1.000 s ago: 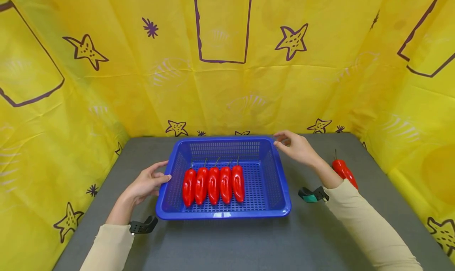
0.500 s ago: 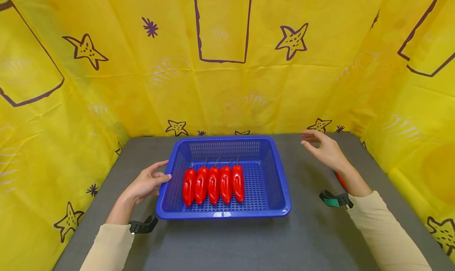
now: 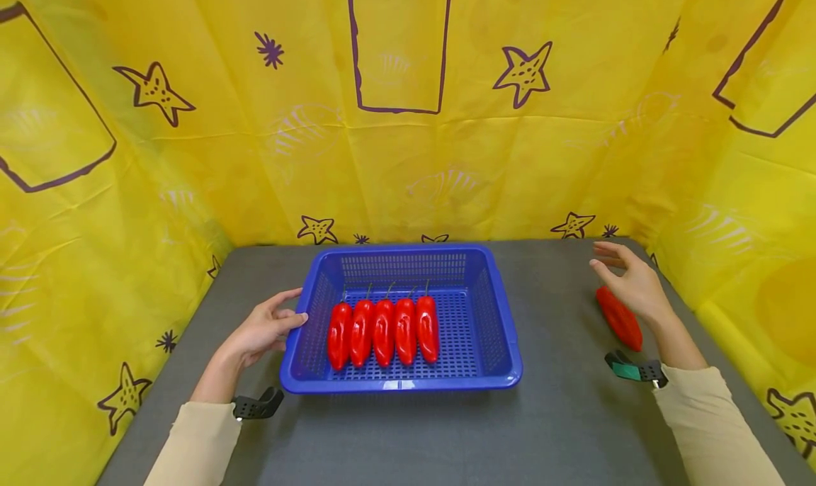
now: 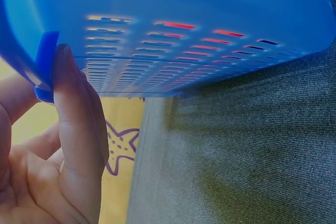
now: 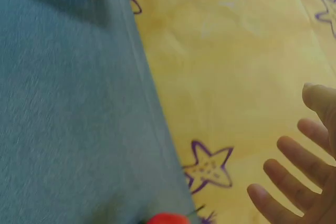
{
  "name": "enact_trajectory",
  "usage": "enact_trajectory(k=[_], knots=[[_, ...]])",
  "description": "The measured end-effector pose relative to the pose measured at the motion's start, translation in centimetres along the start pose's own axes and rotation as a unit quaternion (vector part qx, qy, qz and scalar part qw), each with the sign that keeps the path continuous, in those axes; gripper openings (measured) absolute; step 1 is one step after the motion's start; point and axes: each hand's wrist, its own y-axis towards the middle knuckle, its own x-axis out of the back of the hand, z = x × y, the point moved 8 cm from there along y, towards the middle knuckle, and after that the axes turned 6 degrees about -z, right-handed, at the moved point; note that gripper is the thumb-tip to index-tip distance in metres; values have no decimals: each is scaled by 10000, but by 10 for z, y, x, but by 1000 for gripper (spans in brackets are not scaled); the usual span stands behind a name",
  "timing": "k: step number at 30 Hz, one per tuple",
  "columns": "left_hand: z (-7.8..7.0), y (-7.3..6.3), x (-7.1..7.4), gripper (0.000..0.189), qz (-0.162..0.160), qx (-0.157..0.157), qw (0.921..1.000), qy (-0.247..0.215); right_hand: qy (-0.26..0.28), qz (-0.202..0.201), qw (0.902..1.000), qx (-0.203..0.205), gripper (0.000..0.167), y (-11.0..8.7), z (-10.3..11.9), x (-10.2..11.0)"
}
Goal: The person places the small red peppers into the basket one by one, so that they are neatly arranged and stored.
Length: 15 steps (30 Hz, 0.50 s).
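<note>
A blue plastic basket [image 3: 474, 385] with slotted walls stands mid-table, several red chili peppers [image 3: 383, 334] lined up side by side in its left and middle part. At its left rim, my left hand [image 3: 264, 330] pinches the edge; in the left wrist view one finger [image 4: 79, 129] lies against the outer wall just under the lip. Over on the right, my right hand [image 3: 634, 284] hovers with spread fingers and holds nothing. Just below that hand, a single red chili pepper [image 3: 618, 319] lies on the table, its stem end partly hidden. Its red tip also shows low in the right wrist view.
The grey table [image 3: 408, 436] is walled at the back and both sides by a yellow cloth [image 3: 408, 174] printed with starfish. Each wrist wears a black strap, the right one [image 3: 631, 369] with a green patch.
My right hand has left the basket's right back corner and moved right, over to the lone chili pepper. The left hand and the basket have stayed where they were.
</note>
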Motion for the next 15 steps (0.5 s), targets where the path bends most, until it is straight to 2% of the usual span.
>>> enact_trajectory(k=[6, 13, 15], knots=[[1, 1, 0, 72, -7, 11, 10000, -50, 46, -155, 9996, -228, 59, -3, -29, 4], [0, 0, 0, 72, -39, 10, 10000, -59, -144, -443, 9966, -685, 66, 6, -113, -3], [0, -1, 0, 72, -37, 2, 10000, -64, -223, -504, 9958, -728, 67, 5, -127, -4]])
